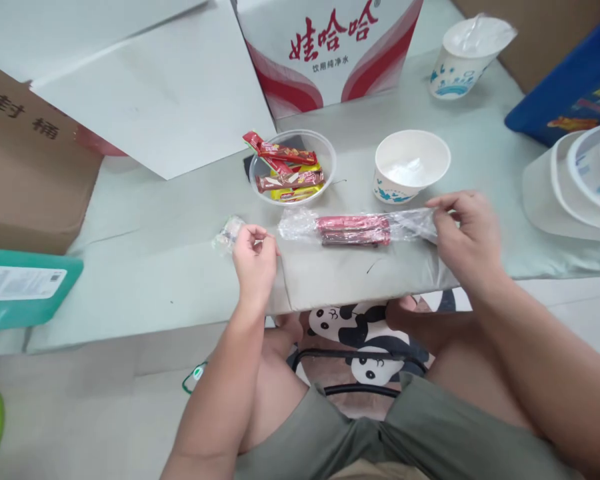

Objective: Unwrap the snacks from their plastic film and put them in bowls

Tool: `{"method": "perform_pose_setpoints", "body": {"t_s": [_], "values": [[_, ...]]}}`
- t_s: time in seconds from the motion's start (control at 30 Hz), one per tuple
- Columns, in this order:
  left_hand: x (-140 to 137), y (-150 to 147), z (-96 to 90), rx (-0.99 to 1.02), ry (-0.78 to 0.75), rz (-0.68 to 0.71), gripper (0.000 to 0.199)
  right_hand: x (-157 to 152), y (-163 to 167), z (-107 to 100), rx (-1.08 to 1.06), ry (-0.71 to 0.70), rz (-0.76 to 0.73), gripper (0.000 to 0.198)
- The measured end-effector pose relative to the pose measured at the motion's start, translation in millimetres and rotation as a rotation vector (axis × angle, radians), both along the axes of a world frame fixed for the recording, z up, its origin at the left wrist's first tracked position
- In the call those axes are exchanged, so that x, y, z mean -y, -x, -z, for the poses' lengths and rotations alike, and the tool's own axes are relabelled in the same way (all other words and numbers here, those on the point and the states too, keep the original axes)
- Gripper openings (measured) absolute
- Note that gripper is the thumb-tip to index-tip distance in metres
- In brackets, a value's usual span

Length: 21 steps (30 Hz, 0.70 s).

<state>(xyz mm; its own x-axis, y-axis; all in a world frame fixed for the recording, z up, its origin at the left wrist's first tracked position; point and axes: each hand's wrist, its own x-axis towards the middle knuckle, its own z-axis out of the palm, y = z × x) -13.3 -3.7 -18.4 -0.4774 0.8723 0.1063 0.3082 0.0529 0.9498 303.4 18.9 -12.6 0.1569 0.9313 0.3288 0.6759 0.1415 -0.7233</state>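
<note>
A: How many hands are there, and what are they doing?

B: Two. The right hand (463, 230) has its thumb and fingers pinched together on one end of a clear bag (300, 225). The left hand (257, 257) is curled nearly closed, thumb close to the fingertips; I can't tell whether anything is between them.

A: Where is the bag?

B: Stretched sideways between the two hands, along the near edge of the surface (145, 280). Its far end from the right hand comes just beside the left hand. In its middle lie wrapped bars (354, 230), at least two: one red, one darker below it.

A: And next to the left hand?

B: One crumpled piece of clear plastic (229, 233), partly behind the fingers.

A: Further out?

B: One clear bowl (334, 167) behind the bag, with at least four snack packets (290, 179): two red, one brown, and yellow underneath, too covered to count. To its right stands one paper cup (393, 153) with clear plastic inside.

A: Any other cups?

B: A second cup (453, 70) upright farther back, also with clear plastic, and a stack of white containers (545, 187) at the right, number unclear.

A: Boxes?

B: One white box with red print (330, 60) behind the bowl, and one brown box (25, 160) at the left.
</note>
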Motion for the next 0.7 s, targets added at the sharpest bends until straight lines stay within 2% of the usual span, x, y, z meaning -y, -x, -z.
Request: {"method": "perform_pose_setpoints", "body": {"t_s": [0.07,0.13,0.2,0.23,0.3,0.4,0.47,0.53,0.6,0.7], "values": [[2,1,-0.3,-0.252,-0.144,0.085,0.018,5,4,-1,0.049,-0.139,0.006,0.019],[1,-1,1.2,-0.506,-0.259,0.242,0.032,12,14,0,0.122,-0.288,-0.128,0.018],[-4,-4,4.4,-0.685,-0.275,0.375,0.038,16,28,5,0.252,-0.359,-0.299,0.019],[-8,-6,6.2,-0.743,-0.262,0.397,0.032,16,35,9,0.329,-0.366,-0.347,0.021],[-16,-10,8.6,-0.813,-0.262,0.345,0.014,11,46,16,0.454,-0.380,-0.327,0.019],[-21,-15,6.0,-0.826,-0.366,0.209,0.013,-4,51,19,0.482,-0.457,-0.130,0.011],[-20,-19,1.2,-0.776,-0.429,0.170,0.015,-11,49,13,0.444,-0.504,0.006,0.013],[-18,-21,-3.0,-0.683,-0.431,0.160,0.017,-12,50,5,0.391,-0.550,0.081,0.015],[-17,-23,-5.1,-0.569,-0.387,0.153,0.021,-9,57,-2,0.338,-0.593,-0.015,0.019],[-18,-25,-6.0,-0.464,-0.351,0.155,0.025,-1,79,-5,0.360,-0.548,-0.421,0.022]]}}
